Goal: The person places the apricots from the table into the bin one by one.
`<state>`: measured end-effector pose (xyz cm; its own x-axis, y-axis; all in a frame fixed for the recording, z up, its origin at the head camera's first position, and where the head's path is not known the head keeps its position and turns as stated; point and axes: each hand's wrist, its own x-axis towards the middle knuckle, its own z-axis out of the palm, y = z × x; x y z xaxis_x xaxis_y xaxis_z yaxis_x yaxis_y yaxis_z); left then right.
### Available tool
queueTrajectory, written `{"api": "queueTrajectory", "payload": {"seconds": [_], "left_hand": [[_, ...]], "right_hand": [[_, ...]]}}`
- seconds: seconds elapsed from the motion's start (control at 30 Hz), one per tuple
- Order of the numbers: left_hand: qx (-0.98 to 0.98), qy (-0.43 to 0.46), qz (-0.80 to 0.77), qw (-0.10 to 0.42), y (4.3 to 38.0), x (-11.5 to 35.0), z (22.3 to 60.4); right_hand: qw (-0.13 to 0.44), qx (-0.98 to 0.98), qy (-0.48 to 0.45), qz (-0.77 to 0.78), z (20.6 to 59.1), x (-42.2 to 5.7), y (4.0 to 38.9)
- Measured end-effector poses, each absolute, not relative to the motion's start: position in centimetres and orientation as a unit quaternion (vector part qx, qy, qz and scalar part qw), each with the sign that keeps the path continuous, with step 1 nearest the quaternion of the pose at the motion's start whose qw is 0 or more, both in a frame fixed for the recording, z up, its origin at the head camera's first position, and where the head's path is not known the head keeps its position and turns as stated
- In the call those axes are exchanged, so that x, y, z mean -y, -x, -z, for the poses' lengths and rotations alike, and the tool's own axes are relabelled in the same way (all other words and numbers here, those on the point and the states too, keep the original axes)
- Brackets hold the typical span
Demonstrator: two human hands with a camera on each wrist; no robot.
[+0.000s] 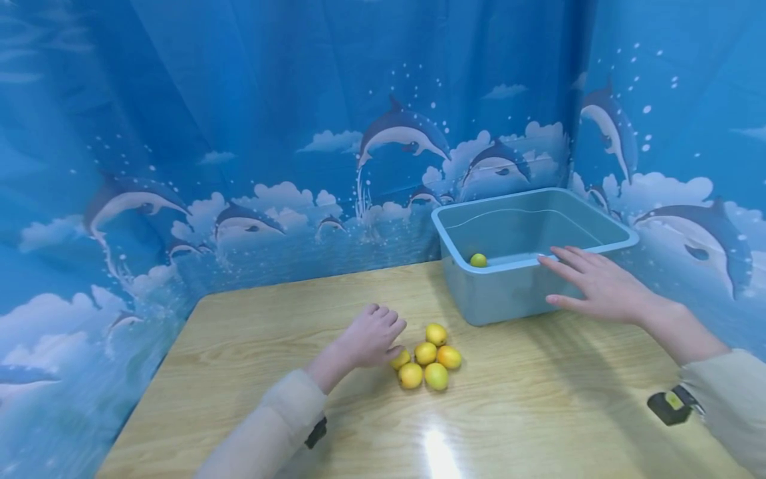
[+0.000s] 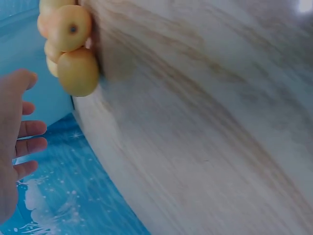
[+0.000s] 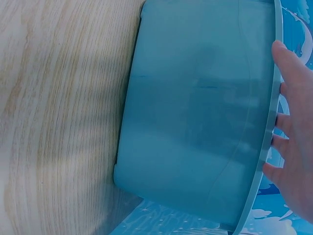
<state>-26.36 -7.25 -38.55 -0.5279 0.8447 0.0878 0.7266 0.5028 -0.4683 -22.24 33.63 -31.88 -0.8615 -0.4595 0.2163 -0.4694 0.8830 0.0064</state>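
Several small yellow fruits [image 1: 425, 353] sit in a cluster on the wooden table, some tinged orange or green. My left hand [image 1: 370, 336] is just left of them, palm down, its thumb near the leftmost fruit. In the left wrist view that hand [image 2: 12, 142] shows loose fingers and nothing held; the fruits [image 2: 78, 72] appear beyond the thumb. My right hand [image 1: 601, 286] hovers with spread fingers at the near rim of a blue-grey plastic bin [image 1: 497, 296]. Nothing is in it. One greenish-yellow fruit [image 1: 478, 260] shows inside the bin; part of the bin's floor is hidden.
The bin stands at the table's back right, close to a blue curtain [image 1: 269, 133] printed with dolphins, which hangs behind and beside the table [image 1: 251, 346]. Each wrist carries a small black device, such as the one by the right sleeve [image 1: 669, 407].
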Motion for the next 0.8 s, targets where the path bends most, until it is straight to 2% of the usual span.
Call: {"api": "queueTrajectory", "payload": {"seconds": [0.43,0.8], "left_hand": [[0.868,0.455,-0.183,0.083,26.2,8.3,40.6],[0.867,0.459,-0.174,0.081,26.3,8.0,41.4]], "right_hand": [[0.114,0.962,-0.246,-0.025,31.9,-33.7,22.3],[0.113,0.962,-0.247,-0.029,32.0,-33.7,22.3]]}}
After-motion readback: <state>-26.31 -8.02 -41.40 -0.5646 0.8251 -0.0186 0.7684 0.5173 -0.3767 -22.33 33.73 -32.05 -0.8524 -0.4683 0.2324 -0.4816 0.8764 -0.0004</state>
